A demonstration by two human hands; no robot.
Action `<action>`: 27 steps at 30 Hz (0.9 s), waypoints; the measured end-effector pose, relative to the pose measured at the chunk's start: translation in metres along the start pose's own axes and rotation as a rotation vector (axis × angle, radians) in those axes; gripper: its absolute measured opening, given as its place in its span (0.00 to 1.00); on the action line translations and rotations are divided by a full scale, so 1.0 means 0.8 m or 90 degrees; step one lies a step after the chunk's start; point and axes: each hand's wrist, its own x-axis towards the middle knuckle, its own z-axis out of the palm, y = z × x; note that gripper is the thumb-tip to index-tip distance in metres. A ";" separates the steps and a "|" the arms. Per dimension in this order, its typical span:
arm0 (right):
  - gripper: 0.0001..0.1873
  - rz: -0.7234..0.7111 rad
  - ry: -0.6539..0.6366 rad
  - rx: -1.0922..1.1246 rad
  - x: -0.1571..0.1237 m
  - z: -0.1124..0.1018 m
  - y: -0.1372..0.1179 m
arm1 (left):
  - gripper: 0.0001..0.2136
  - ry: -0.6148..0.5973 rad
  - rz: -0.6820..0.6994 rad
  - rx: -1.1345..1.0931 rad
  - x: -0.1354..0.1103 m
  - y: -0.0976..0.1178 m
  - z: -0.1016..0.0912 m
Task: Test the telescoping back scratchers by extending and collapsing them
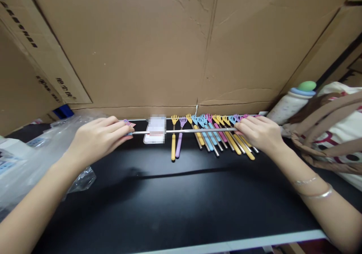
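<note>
A thin metal telescopic back scratcher (198, 130) stretches level above the black tabletop, drawn out long between my two hands. Its left end is wrapped in the closed fingers of my left hand (97, 135), where a bit of blue and pink shows. My right hand (261, 131) is closed around the other end and hides it. Beneath the rod lie a yellow back scratcher (173, 146) and a purple back scratcher (178, 144), side by side. To their right, several more back scratchers (216, 135) in blue, pink and yellow lie in an overlapping row, some partly behind my right hand.
A phone (146, 137) with a blurred-out screen lies at the back. Clear plastic bags (56, 148) crowd the left side. On the right stand a white bottle (291, 105) with a green top and a cloth bag (336, 133). A cardboard wall (152, 54) closes off the back.
</note>
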 end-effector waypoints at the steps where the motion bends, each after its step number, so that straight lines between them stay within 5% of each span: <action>1: 0.15 0.008 -0.010 -0.012 -0.001 0.000 0.004 | 0.09 0.009 0.000 0.009 -0.001 -0.003 0.000; 18: 0.11 0.030 0.068 -0.101 -0.024 0.021 0.045 | 0.07 0.042 -0.036 0.089 -0.016 -0.033 0.009; 27: 0.17 0.228 -0.055 -0.094 -0.059 0.026 0.078 | 0.10 -0.029 -0.163 0.171 -0.054 -0.077 0.014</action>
